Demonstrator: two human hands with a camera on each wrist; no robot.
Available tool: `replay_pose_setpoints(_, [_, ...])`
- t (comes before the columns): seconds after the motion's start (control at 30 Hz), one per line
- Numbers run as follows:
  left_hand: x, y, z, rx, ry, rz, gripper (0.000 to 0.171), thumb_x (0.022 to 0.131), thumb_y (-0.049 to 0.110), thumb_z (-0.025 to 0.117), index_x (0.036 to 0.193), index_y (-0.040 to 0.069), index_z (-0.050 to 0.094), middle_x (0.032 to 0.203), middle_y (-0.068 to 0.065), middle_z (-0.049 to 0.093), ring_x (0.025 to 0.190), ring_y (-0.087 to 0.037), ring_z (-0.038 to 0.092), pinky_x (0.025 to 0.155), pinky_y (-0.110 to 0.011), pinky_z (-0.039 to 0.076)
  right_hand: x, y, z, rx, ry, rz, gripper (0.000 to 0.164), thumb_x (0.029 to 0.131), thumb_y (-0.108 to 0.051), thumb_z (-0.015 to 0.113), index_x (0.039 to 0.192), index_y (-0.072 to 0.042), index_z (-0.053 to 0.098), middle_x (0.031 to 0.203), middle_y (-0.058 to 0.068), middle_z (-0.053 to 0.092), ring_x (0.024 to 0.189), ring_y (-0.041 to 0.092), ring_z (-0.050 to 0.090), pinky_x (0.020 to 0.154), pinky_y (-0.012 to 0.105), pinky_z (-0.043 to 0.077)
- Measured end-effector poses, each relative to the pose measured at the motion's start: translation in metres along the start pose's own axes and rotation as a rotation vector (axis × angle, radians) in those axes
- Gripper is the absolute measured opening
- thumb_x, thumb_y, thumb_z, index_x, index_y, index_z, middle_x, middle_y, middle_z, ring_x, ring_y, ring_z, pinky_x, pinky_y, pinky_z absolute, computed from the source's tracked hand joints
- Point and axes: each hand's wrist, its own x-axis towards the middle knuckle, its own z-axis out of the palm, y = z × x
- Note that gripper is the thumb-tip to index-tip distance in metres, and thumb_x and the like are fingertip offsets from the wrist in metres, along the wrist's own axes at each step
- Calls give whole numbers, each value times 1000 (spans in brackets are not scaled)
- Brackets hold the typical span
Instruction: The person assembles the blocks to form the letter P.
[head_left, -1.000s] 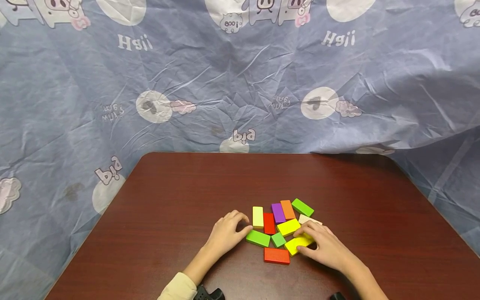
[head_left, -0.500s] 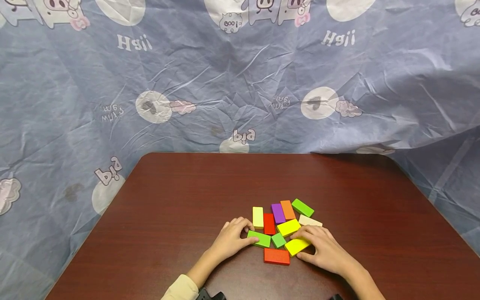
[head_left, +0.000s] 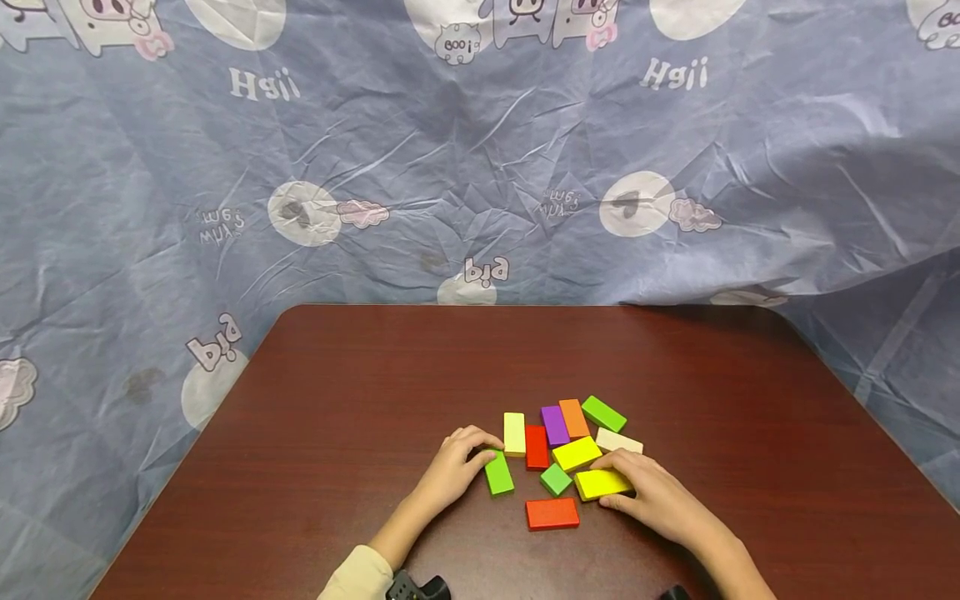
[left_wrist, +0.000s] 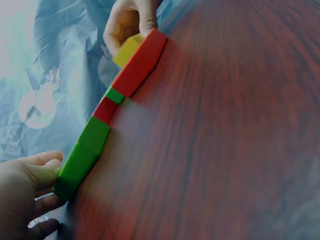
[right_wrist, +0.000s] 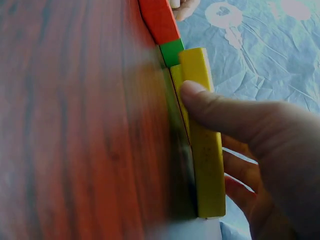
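Observation:
In the head view my left hand (head_left: 452, 468) pinches the far end of a light green wooden block (head_left: 499, 477), thumb near its end face. The left wrist view shows the thumb against that green block (left_wrist: 84, 155). My right hand (head_left: 656, 496) grips a bright yellow block (head_left: 598, 484), thumb on the near side and fingers on the far side. Up close, this yellow block (right_wrist: 207, 155) lies along the thumb. A small green block (head_left: 556, 479) sits between the hands, and a red block (head_left: 552, 514) lies nearest the person.
Farther back on the brown table (head_left: 360, 375) lie a pale yellow block (head_left: 514, 433), a red one, a purple block (head_left: 555, 426), an orange block (head_left: 574, 418), another green block (head_left: 603, 413), a cream block (head_left: 619, 441) and a second yellow block (head_left: 577, 453). Printed cloth (head_left: 420, 150) hangs behind.
My left hand has taken hold of the green block and turned it from sideways to lengthwise, slightly leftward. The right hand has turned its yellow block closer to sideways and away from the red block.

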Motion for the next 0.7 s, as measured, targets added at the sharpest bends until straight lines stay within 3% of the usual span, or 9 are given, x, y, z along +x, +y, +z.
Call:
replay_pose_setpoints(0.2, [1,-5,0,-36,34,-25,15,91,22,53,98,20,66,98,8,62,98,-9,55,87,-30,46,1,-8,-1,8,45,80,37,75,-24,73,108,-25,58,109,-11,58,100,10,53,83,34,49])
replay_pose_setpoints(0.43, [0,-7,-1,6,-76,41,31,86,32,59,114,21,58,111,5,60,108,-15,51,96,-40,38,6,-30,-3,4,109,75,46,71,-9,69,113,-17,55,108,-8,58,93,6,52,77,29,49])
replay_pose_setpoints(0.57, [0,-8,-4,17,-126,80,40,80,23,63,119,20,55,114,3,58,111,-19,49,95,-42,34,11,-50,-1,10,100,42,45,70,-10,69,111,-21,55,106,-10,58,90,4,51,72,26,49])
replay_pose_setpoints(0.7, [0,-10,-5,-28,-136,53,40,81,19,62,120,20,55,118,4,57,114,-18,47,97,-44,35,16,-71,6,-3,87,-39,41,72,-14,70,109,-26,56,107,-11,57,90,6,54,66,25,50])
